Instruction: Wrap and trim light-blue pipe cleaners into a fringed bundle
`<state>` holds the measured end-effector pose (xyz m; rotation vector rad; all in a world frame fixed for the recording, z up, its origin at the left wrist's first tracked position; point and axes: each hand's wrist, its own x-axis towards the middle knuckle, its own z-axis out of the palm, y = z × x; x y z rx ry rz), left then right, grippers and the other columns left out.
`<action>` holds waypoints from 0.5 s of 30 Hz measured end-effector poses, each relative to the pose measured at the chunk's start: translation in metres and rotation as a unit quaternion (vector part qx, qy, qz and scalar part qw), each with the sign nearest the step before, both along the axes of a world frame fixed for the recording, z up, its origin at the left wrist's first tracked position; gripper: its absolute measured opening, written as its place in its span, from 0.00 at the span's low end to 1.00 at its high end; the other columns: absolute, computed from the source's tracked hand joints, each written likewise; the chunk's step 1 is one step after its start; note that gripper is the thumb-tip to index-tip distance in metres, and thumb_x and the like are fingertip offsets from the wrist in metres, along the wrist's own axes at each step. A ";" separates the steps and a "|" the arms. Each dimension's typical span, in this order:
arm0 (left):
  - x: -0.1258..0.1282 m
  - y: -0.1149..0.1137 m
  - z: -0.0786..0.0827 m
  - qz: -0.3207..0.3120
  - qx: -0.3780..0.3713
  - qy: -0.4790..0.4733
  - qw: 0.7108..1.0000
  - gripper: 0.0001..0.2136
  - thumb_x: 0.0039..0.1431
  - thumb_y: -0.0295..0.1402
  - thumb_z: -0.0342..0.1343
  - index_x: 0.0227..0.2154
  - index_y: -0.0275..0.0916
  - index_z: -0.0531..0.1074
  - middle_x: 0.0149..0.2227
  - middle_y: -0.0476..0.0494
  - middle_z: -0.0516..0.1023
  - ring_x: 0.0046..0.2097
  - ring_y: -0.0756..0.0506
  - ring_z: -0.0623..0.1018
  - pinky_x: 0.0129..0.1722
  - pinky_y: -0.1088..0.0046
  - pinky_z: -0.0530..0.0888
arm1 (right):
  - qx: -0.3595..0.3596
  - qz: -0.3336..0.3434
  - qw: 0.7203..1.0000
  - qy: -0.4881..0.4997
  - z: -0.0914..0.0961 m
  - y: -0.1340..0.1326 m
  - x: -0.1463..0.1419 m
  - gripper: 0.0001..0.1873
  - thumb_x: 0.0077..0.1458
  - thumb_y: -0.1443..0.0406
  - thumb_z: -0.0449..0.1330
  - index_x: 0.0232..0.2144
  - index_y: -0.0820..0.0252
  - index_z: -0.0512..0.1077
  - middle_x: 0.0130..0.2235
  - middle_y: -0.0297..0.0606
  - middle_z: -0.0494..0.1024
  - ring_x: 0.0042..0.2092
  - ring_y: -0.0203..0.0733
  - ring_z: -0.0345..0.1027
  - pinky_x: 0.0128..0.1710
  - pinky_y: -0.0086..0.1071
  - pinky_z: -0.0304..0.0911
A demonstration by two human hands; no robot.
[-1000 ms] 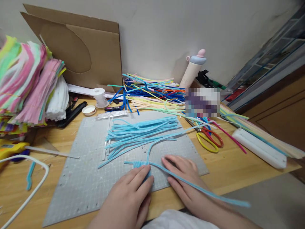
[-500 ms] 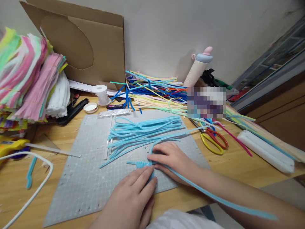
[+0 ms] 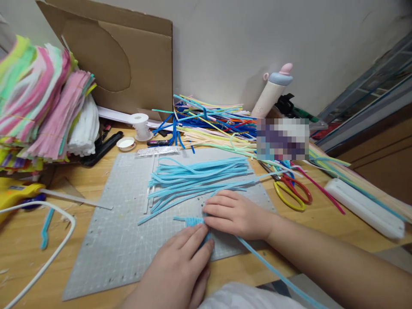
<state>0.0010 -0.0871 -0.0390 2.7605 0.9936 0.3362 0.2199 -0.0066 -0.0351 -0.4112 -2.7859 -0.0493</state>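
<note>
A small piece coiled from light blue pipe cleaner (image 3: 194, 222) lies low on the grey cutting mat (image 3: 106, 240), one short end poking out to its left. My left hand (image 3: 182, 259) grips the coil from the near side, its fingers hiding part of it. Against the coil's right end, the fingers of my right hand (image 3: 236, 214) are closed on the pipe cleaner. From under that hand a long blue strand (image 3: 273, 268) trails toward the lower right. Just beyond my hands lies a bundle of loose light blue pipe cleaners (image 3: 199, 171).
Scissors (image 3: 291, 193) with red and yellow handles and a white bar-shaped case (image 3: 363, 208) lie to the right. A yellow glue gun (image 3: 19, 195) with a white cord is at left. Pipe cleaner bundles (image 3: 61, 111), a spool (image 3: 140, 126), cardboard (image 3: 151, 64) and a bottle (image 3: 268, 92) stand behind.
My right hand has turned palm-down and its fingers have closed in beside the coil. The trailing strand has swung down from along the forearm. The view has shifted slightly.
</note>
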 end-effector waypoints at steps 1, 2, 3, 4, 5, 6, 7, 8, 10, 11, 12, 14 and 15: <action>0.000 0.000 0.001 0.000 -0.001 -0.001 1.000 0.20 0.53 0.27 0.51 0.51 0.37 0.66 0.56 0.36 0.69 0.53 0.38 0.72 0.48 0.59 0.74 | -0.024 -0.012 1.000 0.010 -0.002 0.001 -0.001 0.10 0.62 0.68 0.51 0.41 0.59 0.71 0.47 0.38 0.75 0.51 0.41 0.63 0.52 0.40 0.56; 0.001 0.000 0.001 0.000 -0.002 -0.002 1.000 0.20 0.53 0.27 0.51 0.50 0.37 0.67 0.56 0.36 0.69 0.53 0.38 0.72 0.48 0.59 0.74 | -0.053 -0.026 0.998 0.023 -0.004 0.002 -0.001 0.10 0.62 0.68 0.50 0.41 0.59 0.71 0.46 0.38 0.76 0.51 0.40 0.63 0.52 0.40 0.57; 0.001 0.001 0.002 0.000 -0.002 -0.003 1.000 0.20 0.52 0.27 0.51 0.50 0.37 0.67 0.56 0.36 0.69 0.53 0.38 0.72 0.48 0.59 0.74 | -0.085 -0.039 0.995 0.038 -0.006 0.003 -0.002 0.10 0.62 0.68 0.50 0.41 0.60 0.71 0.45 0.39 0.76 0.50 0.40 0.64 0.51 0.39 0.57; 0.001 0.000 0.002 -0.001 -0.001 -0.004 1.000 0.19 0.52 0.27 0.51 0.50 0.37 0.67 0.56 0.36 0.68 0.53 0.38 0.72 0.48 0.59 0.74 | -0.116 -0.049 0.991 0.053 -0.008 0.003 -0.002 0.10 0.62 0.68 0.50 0.41 0.60 0.71 0.45 0.39 0.76 0.49 0.39 0.65 0.50 0.38 0.58; 0.001 0.000 0.002 -0.001 0.000 -0.004 1.000 0.19 0.52 0.27 0.51 0.50 0.36 0.67 0.56 0.36 0.68 0.53 0.38 0.72 0.48 0.60 0.74 | -0.145 -0.056 0.986 0.066 -0.009 0.003 -0.001 0.10 0.62 0.67 0.51 0.42 0.60 0.71 0.44 0.40 0.76 0.48 0.39 0.65 0.49 0.37 0.59; 0.001 0.000 0.002 -0.001 0.001 -0.004 1.000 0.19 0.52 0.27 0.51 0.50 0.36 0.67 0.56 0.36 0.68 0.53 0.38 0.72 0.48 0.60 0.74 | -0.172 -0.060 0.980 0.076 -0.009 0.003 -0.001 0.10 0.61 0.67 0.52 0.42 0.60 0.72 0.45 0.41 0.75 0.48 0.39 0.65 0.49 0.37 0.60; 0.000 0.000 0.002 -0.001 0.001 -0.004 1.000 0.20 0.52 0.27 0.51 0.50 0.37 0.67 0.56 0.36 0.68 0.53 0.38 0.72 0.48 0.60 0.74 | -0.197 -0.063 0.975 0.082 -0.009 0.002 0.000 0.10 0.60 0.67 0.53 0.42 0.60 0.72 0.45 0.42 0.75 0.48 0.39 0.65 0.49 0.36 0.60; 0.000 0.000 0.002 -0.002 0.001 -0.005 1.000 0.20 0.52 0.27 0.51 0.50 0.37 0.67 0.56 0.36 0.68 0.53 0.38 0.72 0.48 0.60 0.74 | -0.219 -0.065 0.970 0.085 -0.008 0.001 0.001 0.11 0.60 0.67 0.53 0.43 0.60 0.72 0.46 0.42 0.74 0.49 0.39 0.64 0.50 0.36 0.59; 0.000 0.000 0.002 -0.001 0.002 -0.005 1.000 0.20 0.52 0.27 0.51 0.50 0.37 0.67 0.56 0.36 0.69 0.53 0.38 0.72 0.48 0.59 0.74 | -0.253 -0.068 0.961 0.088 -0.006 0.000 0.002 0.12 0.58 0.69 0.55 0.45 0.60 0.71 0.48 0.44 0.73 0.51 0.39 0.63 0.52 0.36 0.58; 0.000 0.000 0.001 0.000 0.004 -0.005 1.000 0.20 0.52 0.27 0.51 0.49 0.37 0.67 0.56 0.36 0.69 0.53 0.38 0.72 0.47 0.59 0.74 | -0.266 -0.068 0.957 0.090 -0.005 0.000 0.003 0.13 0.58 0.69 0.55 0.45 0.60 0.71 0.49 0.44 0.72 0.51 0.39 0.63 0.52 0.36 0.58; 0.000 0.000 0.001 0.001 0.005 -0.006 1.000 0.19 0.52 0.27 0.51 0.49 0.37 0.67 0.56 0.36 0.69 0.52 0.38 0.73 0.47 0.59 0.74 | -0.277 -0.067 0.954 0.091 -0.004 0.001 0.004 0.13 0.57 0.69 0.55 0.45 0.60 0.71 0.49 0.44 0.72 0.51 0.39 0.63 0.52 0.36 0.58; 0.000 0.000 0.001 0.003 0.006 -0.007 1.000 0.19 0.52 0.27 0.51 0.50 0.37 0.67 0.56 0.36 0.69 0.52 0.38 0.73 0.47 0.59 0.75 | -0.298 -0.067 0.948 0.085 -0.002 0.002 0.006 0.13 0.57 0.68 0.56 0.46 0.59 0.71 0.49 0.44 0.72 0.51 0.40 0.63 0.52 0.37 0.58; 0.000 0.000 0.002 0.002 0.006 -0.008 1.000 0.19 0.52 0.27 0.50 0.50 0.37 0.67 0.56 0.36 0.69 0.52 0.38 0.73 0.47 0.59 0.75 | -0.310 -0.066 0.945 0.077 0.000 0.003 0.006 0.14 0.57 0.68 0.56 0.46 0.58 0.71 0.49 0.43 0.72 0.51 0.40 0.63 0.53 0.37 0.58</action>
